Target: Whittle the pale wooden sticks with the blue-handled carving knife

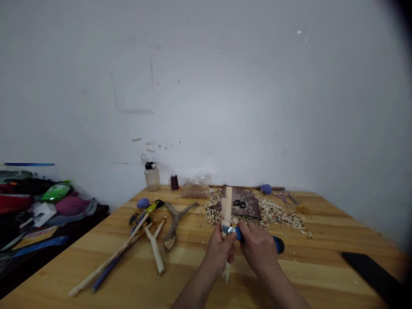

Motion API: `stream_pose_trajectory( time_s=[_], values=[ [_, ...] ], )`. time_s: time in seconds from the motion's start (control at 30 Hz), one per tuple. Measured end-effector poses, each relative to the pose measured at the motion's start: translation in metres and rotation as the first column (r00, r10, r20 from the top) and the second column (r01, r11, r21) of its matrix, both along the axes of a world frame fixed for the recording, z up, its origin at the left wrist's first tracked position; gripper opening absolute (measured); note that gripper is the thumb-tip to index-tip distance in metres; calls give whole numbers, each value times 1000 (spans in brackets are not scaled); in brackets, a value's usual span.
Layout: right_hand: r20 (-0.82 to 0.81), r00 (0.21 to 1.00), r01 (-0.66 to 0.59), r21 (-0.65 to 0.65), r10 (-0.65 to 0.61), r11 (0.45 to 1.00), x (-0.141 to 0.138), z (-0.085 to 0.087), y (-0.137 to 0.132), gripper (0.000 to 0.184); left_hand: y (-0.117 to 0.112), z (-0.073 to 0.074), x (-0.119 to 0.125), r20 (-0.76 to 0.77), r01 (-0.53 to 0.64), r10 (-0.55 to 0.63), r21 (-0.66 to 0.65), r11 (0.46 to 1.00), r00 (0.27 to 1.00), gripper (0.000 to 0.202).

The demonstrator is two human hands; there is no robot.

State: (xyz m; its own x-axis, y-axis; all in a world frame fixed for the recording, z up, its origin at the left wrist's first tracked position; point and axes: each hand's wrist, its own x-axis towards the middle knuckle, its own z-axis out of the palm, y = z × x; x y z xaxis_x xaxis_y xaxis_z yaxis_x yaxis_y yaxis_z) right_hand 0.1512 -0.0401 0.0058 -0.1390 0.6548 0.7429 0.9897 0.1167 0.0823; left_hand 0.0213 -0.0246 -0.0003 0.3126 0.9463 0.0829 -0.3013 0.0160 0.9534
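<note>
Fingers of the left hand clamped around a pale peeled stick. Stick near upright: squared top above the fist, lower end tapering to a rough, splintered tip below it. Fingers of the right hand closed on a knife: rounded blue handle, short steel blade lying against the stick just above the left fingers.

Hands held over the bench, a smooth light wood top with striped grain. Beyond them, coarse pile of shavings around a dark brown sheet, material unclear, with black scissors on it.

Left of the hands, on the bench: forked branch, bark-brown and gnarled; peeled Y-shaped stick; long peeled pole beside a slim blue rod. Far edge: translucent bottle with black cap, dark spool, clear bag of shavings, fuzzy blue ball. Right edge: flat black slab. Off the bench to the left, heap of cloth and bags.
</note>
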Motion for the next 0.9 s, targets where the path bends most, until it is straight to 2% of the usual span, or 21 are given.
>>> stream_pose_trajectory(
  time_s=[0.3,0.5,0.7,0.8,0.9],
  values=[
    [76,997,17,66,-22,998,2,4,-2,24,-8,11,-1,-68,-1,-5,-95,995,998,48],
    [85,996,11,84,-18,996,3,3,-2,26,-7,9,0,-130,-21,10,-81,996,991,44],
    [-3,1000,-12,61,12,998,2,6,-3,27,-2,3,-4,-187,-107,121,80,991,975,34],
    [-42,997,-60,55,63,997,2,5,-2,27,1,2,-5,-151,-112,136,159,981,979,40],
    [-70,992,-98,40,101,994,2,5,-2,25,3,1,-6,-106,-80,103,199,977,989,47]
  ],
)
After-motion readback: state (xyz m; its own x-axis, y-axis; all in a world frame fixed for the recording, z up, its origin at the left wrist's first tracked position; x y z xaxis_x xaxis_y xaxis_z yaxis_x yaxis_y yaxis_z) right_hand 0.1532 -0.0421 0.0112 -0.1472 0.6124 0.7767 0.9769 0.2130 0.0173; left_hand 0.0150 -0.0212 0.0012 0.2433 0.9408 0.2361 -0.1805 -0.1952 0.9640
